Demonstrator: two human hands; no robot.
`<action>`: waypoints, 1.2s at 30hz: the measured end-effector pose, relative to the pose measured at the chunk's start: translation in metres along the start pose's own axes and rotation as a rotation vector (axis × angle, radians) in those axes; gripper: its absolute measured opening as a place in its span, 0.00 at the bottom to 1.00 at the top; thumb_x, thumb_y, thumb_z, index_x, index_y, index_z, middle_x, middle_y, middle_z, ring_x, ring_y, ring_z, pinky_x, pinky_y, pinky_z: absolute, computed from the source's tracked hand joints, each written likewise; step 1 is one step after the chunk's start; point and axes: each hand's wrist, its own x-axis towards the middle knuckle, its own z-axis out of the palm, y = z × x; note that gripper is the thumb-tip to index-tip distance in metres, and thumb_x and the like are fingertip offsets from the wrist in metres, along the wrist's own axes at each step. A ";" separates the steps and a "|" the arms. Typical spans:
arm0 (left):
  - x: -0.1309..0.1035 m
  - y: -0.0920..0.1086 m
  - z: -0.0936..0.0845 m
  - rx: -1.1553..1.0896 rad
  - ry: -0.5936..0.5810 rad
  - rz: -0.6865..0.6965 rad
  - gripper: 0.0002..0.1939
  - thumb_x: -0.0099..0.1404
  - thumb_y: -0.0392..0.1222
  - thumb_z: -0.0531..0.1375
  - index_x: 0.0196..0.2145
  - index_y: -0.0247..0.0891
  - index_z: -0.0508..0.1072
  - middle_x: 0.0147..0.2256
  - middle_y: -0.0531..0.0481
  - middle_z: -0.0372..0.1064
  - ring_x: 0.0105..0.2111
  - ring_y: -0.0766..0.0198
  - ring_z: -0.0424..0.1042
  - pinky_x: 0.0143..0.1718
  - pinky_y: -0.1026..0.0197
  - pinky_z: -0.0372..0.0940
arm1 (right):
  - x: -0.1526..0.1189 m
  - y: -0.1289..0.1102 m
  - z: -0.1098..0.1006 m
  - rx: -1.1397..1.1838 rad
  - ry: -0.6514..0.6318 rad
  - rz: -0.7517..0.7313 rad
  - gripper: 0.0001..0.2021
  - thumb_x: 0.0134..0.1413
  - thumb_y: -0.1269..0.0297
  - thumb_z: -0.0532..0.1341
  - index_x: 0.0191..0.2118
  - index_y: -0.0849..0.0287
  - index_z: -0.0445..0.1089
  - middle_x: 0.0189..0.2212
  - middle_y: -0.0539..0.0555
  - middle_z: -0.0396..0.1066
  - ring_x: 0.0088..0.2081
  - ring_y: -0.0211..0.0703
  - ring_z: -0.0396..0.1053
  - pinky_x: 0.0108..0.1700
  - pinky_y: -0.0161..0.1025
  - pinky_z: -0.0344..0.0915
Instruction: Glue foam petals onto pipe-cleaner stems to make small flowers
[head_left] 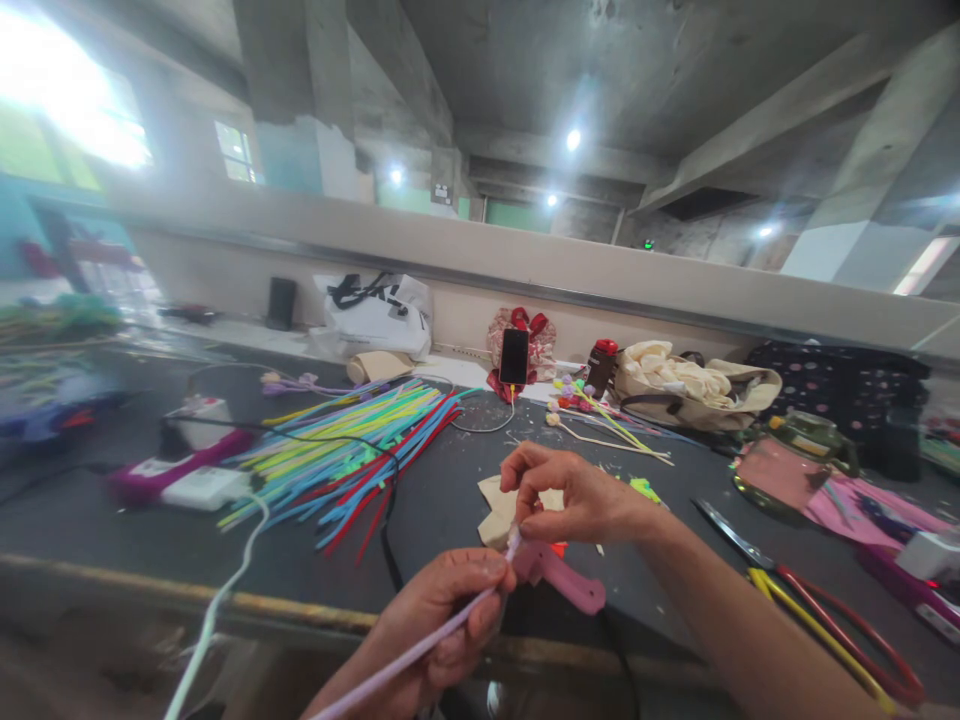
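Note:
A lilac pipe cleaner (420, 648) runs up from the bottom edge to the middle of the view. My left hand (450, 605) is closed around it, thumb on top, just below its upper end. Over that end, my right hand (581, 495) is closed, with thumb and forefinger pinching the tip; the fingers partly hide it. Just behind my hands lies a pink glue gun (577, 588), its nozzle end hidden. A beige piece of card or paper (491, 505) sits on the dark table beneath my right fingers.
Many coloured pipe cleaners (360, 450) lie left of centre beside a purple power strip (150, 478). At right are scissors (750, 555) with red and yellow handles and a glass jar (791, 465). A phone (514, 355) stands at the back near finished-looking pompom stems (592, 400).

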 end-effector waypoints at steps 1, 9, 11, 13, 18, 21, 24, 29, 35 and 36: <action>0.000 0.000 0.000 0.001 0.002 -0.001 0.07 0.54 0.35 0.54 0.24 0.31 0.70 0.12 0.58 0.60 0.06 0.79 0.45 0.05 0.75 0.39 | 0.000 0.000 0.000 -0.006 0.003 -0.002 0.05 0.42 0.79 0.61 0.25 0.62 0.69 0.37 0.51 0.62 0.34 0.34 0.64 0.35 0.32 0.63; 0.002 -0.001 0.001 -0.006 -0.005 0.016 0.07 0.55 0.35 0.54 0.25 0.31 0.71 0.12 0.58 0.60 0.06 0.80 0.44 0.05 0.75 0.39 | 0.000 -0.002 0.004 -0.054 0.023 -0.013 0.07 0.40 0.80 0.60 0.24 0.62 0.68 0.36 0.51 0.62 0.31 0.32 0.63 0.31 0.30 0.63; 0.002 0.000 0.001 -0.006 -0.013 0.019 0.07 0.54 0.35 0.54 0.24 0.31 0.71 0.11 0.58 0.59 0.06 0.79 0.44 0.05 0.75 0.39 | 0.000 -0.002 0.005 -0.070 0.032 -0.013 0.07 0.40 0.81 0.59 0.23 0.62 0.68 0.36 0.51 0.63 0.30 0.32 0.63 0.31 0.30 0.63; 0.001 0.000 0.002 -0.004 -0.010 0.018 0.07 0.54 0.35 0.55 0.23 0.32 0.70 0.11 0.58 0.59 0.06 0.79 0.44 0.05 0.75 0.39 | 0.001 -0.003 0.005 -0.087 0.044 -0.015 0.08 0.40 0.81 0.59 0.23 0.61 0.68 0.36 0.50 0.63 0.30 0.33 0.63 0.31 0.31 0.63; 0.001 -0.001 0.000 0.018 0.024 0.014 0.06 0.54 0.36 0.56 0.24 0.32 0.70 0.12 0.58 0.59 0.07 0.79 0.45 0.05 0.75 0.39 | 0.001 -0.003 0.006 -0.111 0.061 -0.021 0.08 0.39 0.81 0.58 0.23 0.61 0.68 0.35 0.50 0.63 0.31 0.33 0.63 0.31 0.30 0.64; 0.001 -0.001 0.002 0.041 0.034 0.014 0.06 0.53 0.37 0.56 0.23 0.32 0.71 0.12 0.58 0.59 0.07 0.80 0.45 0.05 0.75 0.38 | 0.001 -0.003 0.006 -0.117 0.062 -0.020 0.08 0.39 0.81 0.58 0.23 0.61 0.68 0.35 0.50 0.63 0.31 0.33 0.64 0.30 0.31 0.64; 0.000 0.000 0.004 0.057 0.034 0.042 0.07 0.54 0.37 0.56 0.23 0.32 0.71 0.11 0.58 0.58 0.06 0.80 0.43 0.05 0.75 0.39 | 0.001 -0.005 0.006 -0.117 0.058 -0.020 0.08 0.39 0.81 0.58 0.23 0.61 0.68 0.35 0.50 0.63 0.31 0.33 0.64 0.30 0.30 0.64; -0.001 -0.001 0.002 0.095 0.043 0.057 0.07 0.54 0.36 0.56 0.24 0.32 0.72 0.10 0.59 0.58 0.06 0.80 0.43 0.05 0.75 0.38 | 0.003 -0.005 0.006 -0.093 0.050 -0.009 0.08 0.38 0.81 0.59 0.23 0.61 0.70 0.35 0.50 0.63 0.31 0.34 0.64 0.31 0.31 0.64; 0.003 -0.002 -0.001 0.088 0.094 0.065 0.07 0.53 0.38 0.58 0.22 0.33 0.70 0.10 0.59 0.58 0.06 0.80 0.45 0.05 0.75 0.39 | -0.005 0.000 -0.010 0.038 0.101 0.014 0.06 0.49 0.68 0.60 0.31 0.58 0.75 0.37 0.52 0.64 0.37 0.38 0.65 0.38 0.35 0.63; 0.003 -0.001 -0.001 0.091 0.106 0.085 0.07 0.53 0.39 0.58 0.22 0.33 0.70 0.10 0.59 0.58 0.06 0.80 0.45 0.06 0.75 0.40 | -0.008 0.001 -0.011 0.085 0.163 0.023 0.07 0.50 0.67 0.59 0.33 0.57 0.75 0.37 0.52 0.64 0.38 0.39 0.65 0.39 0.35 0.63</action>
